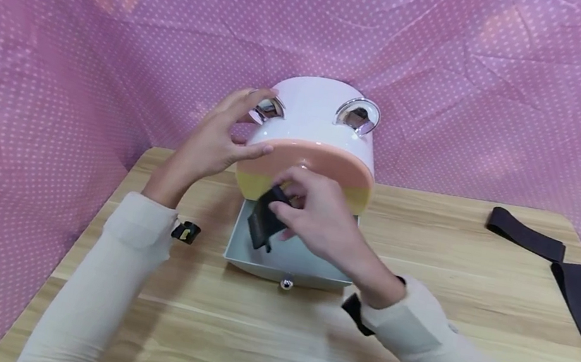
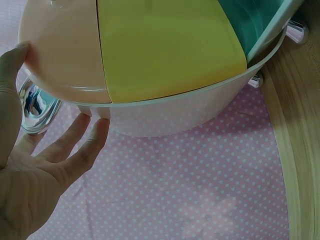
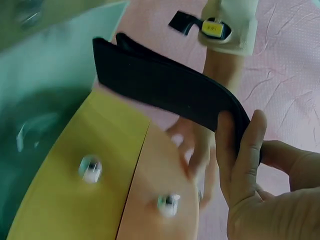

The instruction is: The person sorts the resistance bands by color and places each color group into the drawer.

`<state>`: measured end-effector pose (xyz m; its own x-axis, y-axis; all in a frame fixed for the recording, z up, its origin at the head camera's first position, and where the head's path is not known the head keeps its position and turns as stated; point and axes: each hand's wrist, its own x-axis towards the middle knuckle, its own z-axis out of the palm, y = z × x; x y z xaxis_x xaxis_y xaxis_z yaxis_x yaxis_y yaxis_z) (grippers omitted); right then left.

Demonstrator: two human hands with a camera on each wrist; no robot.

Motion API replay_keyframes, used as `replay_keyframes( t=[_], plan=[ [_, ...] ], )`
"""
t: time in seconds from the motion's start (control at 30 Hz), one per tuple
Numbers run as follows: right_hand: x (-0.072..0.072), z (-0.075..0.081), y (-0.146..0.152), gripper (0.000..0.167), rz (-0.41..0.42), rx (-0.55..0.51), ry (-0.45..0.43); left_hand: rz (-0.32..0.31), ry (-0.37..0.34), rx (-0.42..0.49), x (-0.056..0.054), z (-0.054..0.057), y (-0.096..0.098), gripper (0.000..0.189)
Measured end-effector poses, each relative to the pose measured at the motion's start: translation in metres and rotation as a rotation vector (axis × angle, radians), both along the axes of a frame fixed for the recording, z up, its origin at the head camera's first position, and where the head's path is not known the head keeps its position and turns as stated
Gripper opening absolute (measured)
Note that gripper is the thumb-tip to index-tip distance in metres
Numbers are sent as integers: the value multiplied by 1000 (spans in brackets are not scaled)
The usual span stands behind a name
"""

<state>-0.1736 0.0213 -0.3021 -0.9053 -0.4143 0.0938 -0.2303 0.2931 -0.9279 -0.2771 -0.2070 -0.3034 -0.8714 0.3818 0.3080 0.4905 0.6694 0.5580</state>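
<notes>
A rounded white storage box [image 1: 316, 108] stands on the table with peach and yellow drawer fronts. Its pale bottom drawer [image 1: 306, 260] is pulled out towards me. My right hand [image 1: 321, 218] pinches a folded black strap [image 1: 264, 218] over this drawer. In the right wrist view, fingers and thumb hold one end of the strap [image 3: 155, 85], and the rest sticks out. At the box's left side is my left hand [image 1: 211, 136], fingers spread. In the left wrist view, its thumb touches the peach front [image 2: 62, 55], and the fingertips rest against the white side [image 2: 170, 117].
Two more black straps [image 1: 526, 233] lie at the table's right side. Chrome rings [image 1: 358, 115] stick out from the box top. A chrome knob [image 1: 287, 283] is on the open drawer's front. Pink dotted cloth [image 1: 329, 21] hangs behind and beside the wooden table [image 1: 218, 335].
</notes>
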Motion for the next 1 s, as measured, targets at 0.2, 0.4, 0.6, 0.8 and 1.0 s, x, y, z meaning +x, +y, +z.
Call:
replay_keyframes(
  t=[0.2, 0.4, 0.6, 0.8, 1.0],
  plan=[
    [-9, -2, -32, 29, 8, -124, -95, -1, 16, -24, 1, 1, 0, 87],
    [-24, -32, -43, 31, -74, -210, -195, -2, 22, -25, 0, 1, 1, 88],
    [-24, -67, -31, 30, -205, -145, -198, 0, 4, -18, -1, 2, 2, 88],
    [-18, -90, -19, 26, -288, 88, -60, 0, 3, -10, -1, 2, 1, 87],
    [-20, -106, -12, 28, -292, 209, -29, -6, 1, -2, -2, 2, 1, 87]
  ],
)
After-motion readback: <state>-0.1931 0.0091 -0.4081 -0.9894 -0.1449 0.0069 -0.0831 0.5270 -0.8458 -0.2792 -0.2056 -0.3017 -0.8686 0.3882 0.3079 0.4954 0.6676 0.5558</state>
